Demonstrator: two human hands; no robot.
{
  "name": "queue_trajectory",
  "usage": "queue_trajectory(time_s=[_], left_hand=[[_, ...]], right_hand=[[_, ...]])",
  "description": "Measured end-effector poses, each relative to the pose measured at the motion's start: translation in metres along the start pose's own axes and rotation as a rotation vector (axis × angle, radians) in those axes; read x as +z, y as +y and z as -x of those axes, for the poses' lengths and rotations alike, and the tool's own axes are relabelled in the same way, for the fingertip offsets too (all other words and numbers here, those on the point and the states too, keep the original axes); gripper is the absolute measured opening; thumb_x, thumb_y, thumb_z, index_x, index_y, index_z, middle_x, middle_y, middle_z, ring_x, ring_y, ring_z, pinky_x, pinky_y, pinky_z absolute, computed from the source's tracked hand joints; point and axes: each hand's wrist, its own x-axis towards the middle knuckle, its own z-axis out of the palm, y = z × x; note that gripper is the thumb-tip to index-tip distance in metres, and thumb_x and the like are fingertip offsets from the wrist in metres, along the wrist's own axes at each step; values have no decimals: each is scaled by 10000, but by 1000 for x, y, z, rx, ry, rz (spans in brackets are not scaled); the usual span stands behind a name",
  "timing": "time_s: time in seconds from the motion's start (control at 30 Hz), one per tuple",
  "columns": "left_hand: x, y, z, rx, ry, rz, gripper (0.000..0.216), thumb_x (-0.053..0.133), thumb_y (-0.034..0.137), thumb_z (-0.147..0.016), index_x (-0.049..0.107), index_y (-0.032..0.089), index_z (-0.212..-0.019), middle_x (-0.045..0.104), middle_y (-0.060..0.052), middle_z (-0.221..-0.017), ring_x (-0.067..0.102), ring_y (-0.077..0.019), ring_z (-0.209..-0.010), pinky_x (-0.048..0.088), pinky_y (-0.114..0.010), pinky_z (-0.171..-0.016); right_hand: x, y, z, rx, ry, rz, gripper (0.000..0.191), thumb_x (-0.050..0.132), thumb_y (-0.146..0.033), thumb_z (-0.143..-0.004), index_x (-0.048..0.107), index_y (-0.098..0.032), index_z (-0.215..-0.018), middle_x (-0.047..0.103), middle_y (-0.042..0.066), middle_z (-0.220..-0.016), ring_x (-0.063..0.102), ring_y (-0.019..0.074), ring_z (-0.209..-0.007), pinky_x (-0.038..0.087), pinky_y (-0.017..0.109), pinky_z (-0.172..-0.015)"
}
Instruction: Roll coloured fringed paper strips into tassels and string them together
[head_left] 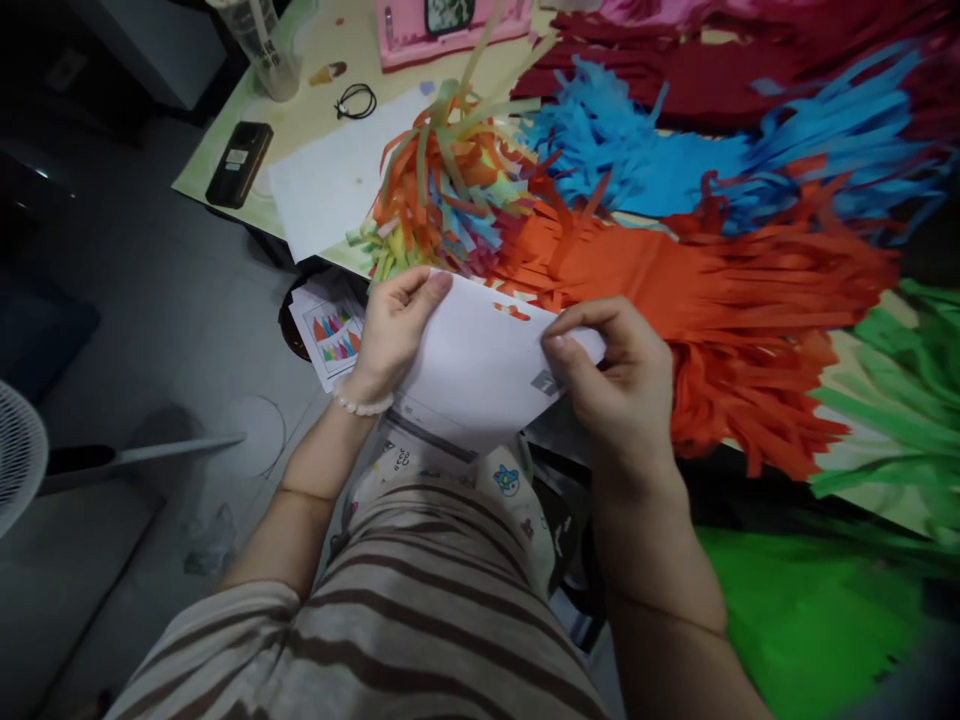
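Note:
Both my hands hold a white sheet of paper [480, 360] above my lap, in front of the table edge. My left hand [394, 325] grips its left edge, thumb on top and fingers curled behind. My right hand [611, 375] pinches the right edge with fingers bent over it. The sheet looks folded or curved, with a small grey mark near my right thumb. Just behind it lies fringed orange paper [675, 290] on the table.
The table carries fringed paper in blue [645, 150], dark red [720, 70], green [900, 400] and a mixed-colour pile [442, 190]. A black phone [240, 162], a white sheet [330, 180], a clear bottle [262, 45] and a pink box [450, 30] sit at the far left. A fan [19, 455] stands on the floor.

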Motion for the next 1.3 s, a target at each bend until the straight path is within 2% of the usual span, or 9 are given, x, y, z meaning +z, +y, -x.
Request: queue_trajectory(time_s=[0.2, 0.3, 0.43, 0.5, 0.63, 0.73, 1.0, 1.13, 1.3], left_hand=[[-3, 12, 1, -6, 58, 20, 556, 712, 695, -853, 613, 180, -667, 496, 20, -627, 505, -101, -620, 386, -237, -548], [-10, 18, -1, 74, 44, -196, 567, 609, 695, -930, 600, 191, -669, 499, 14, -616, 507, -120, -628, 390, -263, -554], [-10, 29, -5, 173, -7, -490, 585, 501, 707, -978, 611, 214, -684, 588, -4, -641, 558, -150, -669, 466, -299, -630], [-6, 33, -7, 200, -52, -575, 587, 440, 701, -1005, 657, 224, -741, 660, -21, -699, 609, -169, -725, 507, -317, -709], [-3, 36, -7, 271, -86, -683, 553, 388, 662, -1039, 738, 234, -1057, 777, -72, -1026, 696, -221, -997, 526, -355, -915], [-11, 36, 4, 289, -6, -759, 561, 416, 671, -1027, 699, 239, -1246, 764, -88, -1205, 697, -230, -1089, 509, -347, -962], [-31, 34, 21, 149, 45, -882, 542, 460, 690, -1003, 738, 230, -933, 756, -49, -838, 707, -226, -882, 485, -306, -771], [-33, 38, 16, 148, 16, -871, 539, 460, 689, -1003, 734, 237, -898, 740, -44, -805, 690, -221, -833, 475, -314, -734], [-31, 44, 14, 170, -17, -843, 545, 449, 688, -1008, 732, 238, -891, 734, -43, -784, 686, -213, -820, 477, -313, -729]], right_hand=[[5, 8, 7, 194, -85, -157, 405, 721, -504, -917, 680, -297, -1262, 735, 26, -991, 677, 188, -767, 540, 327, -665], [4, 11, 7, 252, -181, -76, 374, 666, -527, -947, 721, -271, -1215, 773, 64, -1092, 726, 243, -894, 584, 392, -761], [10, 10, -3, 73, -268, 229, 538, 744, -536, -873, 681, -244, -1321, 726, 128, -1323, 672, 346, -1201, 524, 536, -1044], [17, 9, -10, 16, -300, 270, 671, 792, -514, -824, 609, -246, -1411, 687, 129, -1385, 652, 351, -1225, 525, 522, -1043], [28, 8, -16, 84, -360, 176, 510, 765, -408, -844, 620, -254, -1308, 730, 71, -1188, 689, 280, -1002, 557, 420, -874], [28, 11, -16, 140, -362, 69, 484, 783, -395, -822, 614, -246, -1250, 713, 51, -1165, 674, 259, -1023, 535, 393, -894], [24, 11, -20, 270, -346, -139, 765, 879, -611, -673, 593, -270, -1295, 700, 67, -1263, 673, 281, -1116, 571, 385, -876], [23, 4, -18, 481, -296, -383, 754, 502, -893, -818, 644, -244, -1175, 738, 77, -967, 694, 248, -751, 531, 364, -562], [25, -1, -13, 395, -222, -214, 476, 740, -650, -822, 607, -264, -1068, 703, 24, -868, 660, 197, -702, 526, 320, -582]])
